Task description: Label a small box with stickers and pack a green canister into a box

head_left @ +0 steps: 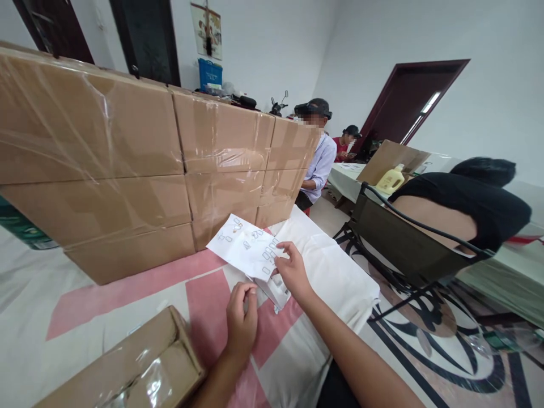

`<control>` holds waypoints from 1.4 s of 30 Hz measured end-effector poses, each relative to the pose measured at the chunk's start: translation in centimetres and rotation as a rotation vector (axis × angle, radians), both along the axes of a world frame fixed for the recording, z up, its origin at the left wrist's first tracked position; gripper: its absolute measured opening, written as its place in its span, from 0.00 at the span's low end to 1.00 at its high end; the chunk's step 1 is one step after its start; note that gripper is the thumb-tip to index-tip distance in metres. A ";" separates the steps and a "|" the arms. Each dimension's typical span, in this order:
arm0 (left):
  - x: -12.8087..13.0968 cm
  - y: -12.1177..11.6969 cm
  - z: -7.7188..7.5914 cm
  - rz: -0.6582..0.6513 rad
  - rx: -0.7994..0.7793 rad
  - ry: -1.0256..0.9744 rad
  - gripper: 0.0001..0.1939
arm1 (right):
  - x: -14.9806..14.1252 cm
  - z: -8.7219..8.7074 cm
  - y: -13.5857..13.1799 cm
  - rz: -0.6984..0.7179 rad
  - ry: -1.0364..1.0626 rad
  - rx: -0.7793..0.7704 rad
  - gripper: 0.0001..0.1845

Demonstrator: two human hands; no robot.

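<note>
A white sheet of paper with printed outlines and small shapes lies tilted above the cloth, its far edge close to the cardboard boxes. My right hand pinches the sheet's right edge between thumb and fingers. Just below the sheet, my left hand is curled with its thumb near the forefinger; whether anything sits between them I cannot make out. Under the sheet's near corner is a white box-like object, mostly hidden by the paper and my right hand.
Taped cardboard boxes form a wall at the back left. A cardboard carton stands at the front left on the pink-and-white cloth. Right of the table, a person in black leans over a folding chair. Two other people sit farther back.
</note>
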State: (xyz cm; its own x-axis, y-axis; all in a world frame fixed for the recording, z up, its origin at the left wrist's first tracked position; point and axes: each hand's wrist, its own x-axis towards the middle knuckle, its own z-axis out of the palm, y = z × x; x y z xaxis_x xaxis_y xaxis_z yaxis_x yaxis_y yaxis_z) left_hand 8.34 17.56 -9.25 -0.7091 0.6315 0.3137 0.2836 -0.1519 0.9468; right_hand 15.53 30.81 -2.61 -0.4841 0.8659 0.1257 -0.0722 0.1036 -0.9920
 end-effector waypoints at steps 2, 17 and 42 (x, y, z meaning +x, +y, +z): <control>0.0 0.0 -0.1 0.016 -0.001 -0.014 0.13 | 0.0 -0.1 -0.4 0.029 -0.020 -0.023 0.17; -0.2 0.6 -0.9 0.152 0.029 -0.050 0.12 | 0.1 -0.1 -1.2 -0.091 -0.147 0.109 0.14; -0.2 0.8 -1.0 0.188 0.079 -0.100 0.12 | 0.6 1.1 -2.4 -0.006 -0.136 -0.073 0.13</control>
